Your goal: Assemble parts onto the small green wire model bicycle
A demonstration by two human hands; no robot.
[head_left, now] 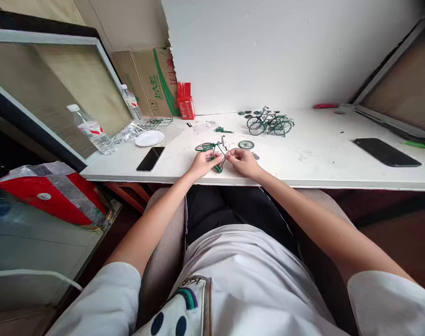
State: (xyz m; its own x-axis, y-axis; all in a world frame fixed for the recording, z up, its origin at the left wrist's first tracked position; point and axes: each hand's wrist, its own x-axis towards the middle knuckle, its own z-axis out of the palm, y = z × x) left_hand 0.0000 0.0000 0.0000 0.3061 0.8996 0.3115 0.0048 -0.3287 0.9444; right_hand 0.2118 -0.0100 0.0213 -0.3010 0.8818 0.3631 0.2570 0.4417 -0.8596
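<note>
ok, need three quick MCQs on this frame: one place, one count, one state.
1. Where does the loose green spoked wheel lie?
A) behind the right hand
B) on the white round plate
C) on the floor
2. How many black flat phones lie on the white table?
A) one
B) two
C) four
3. How are the two hands?
A) apart, idle
B) together on the small green model bicycle frame
C) under the table

Key: A, it lies just beyond the right hand; B, one phone left, one right; B, left hand and right meet on the frame.
</note>
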